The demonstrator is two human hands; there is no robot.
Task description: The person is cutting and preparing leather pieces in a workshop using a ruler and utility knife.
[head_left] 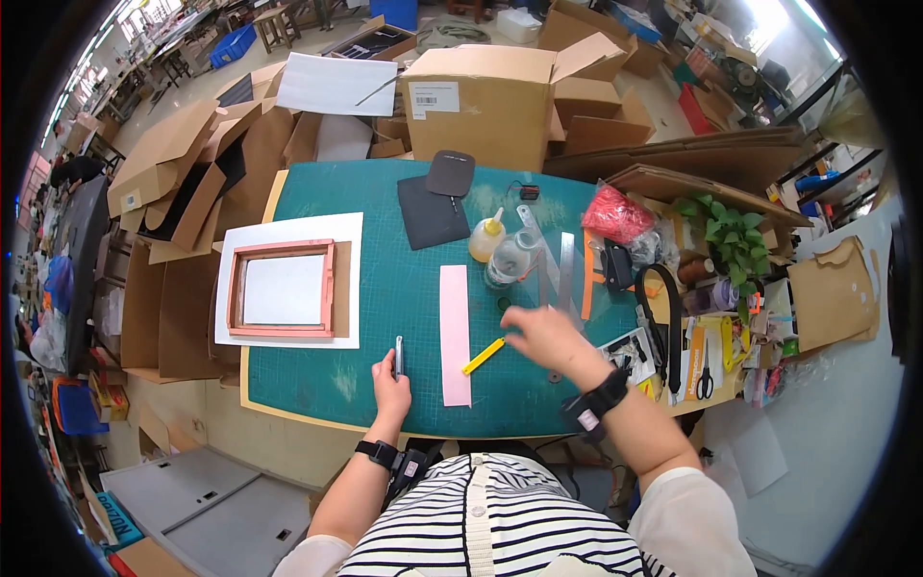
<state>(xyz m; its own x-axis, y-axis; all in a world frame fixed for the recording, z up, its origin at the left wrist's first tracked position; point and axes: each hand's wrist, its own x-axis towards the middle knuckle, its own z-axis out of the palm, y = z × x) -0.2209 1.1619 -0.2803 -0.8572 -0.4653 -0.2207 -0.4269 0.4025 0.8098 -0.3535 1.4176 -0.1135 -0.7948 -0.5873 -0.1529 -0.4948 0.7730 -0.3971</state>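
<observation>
The worktop (385,202), covered by a green cutting mat, is ringed by cardboard boxes (481,96) at its far edge and clutter along its right edge. A white sheet (288,231) carrying a pinkish-brown frame (282,289) lies by the left edge, with bare mat between it and the pale pink strip (455,332), which runs lengthwise toward the near edge. The left hand (391,389) rests near the front edge, its fingers grasping a slim metal knife (399,356) just left of the strip. The right hand (543,337), blurred, hovers right of the strip, fingers loosely curled; whether they touch the yellow cutter (484,356) at the strip's right edge is unclear.
</observation>
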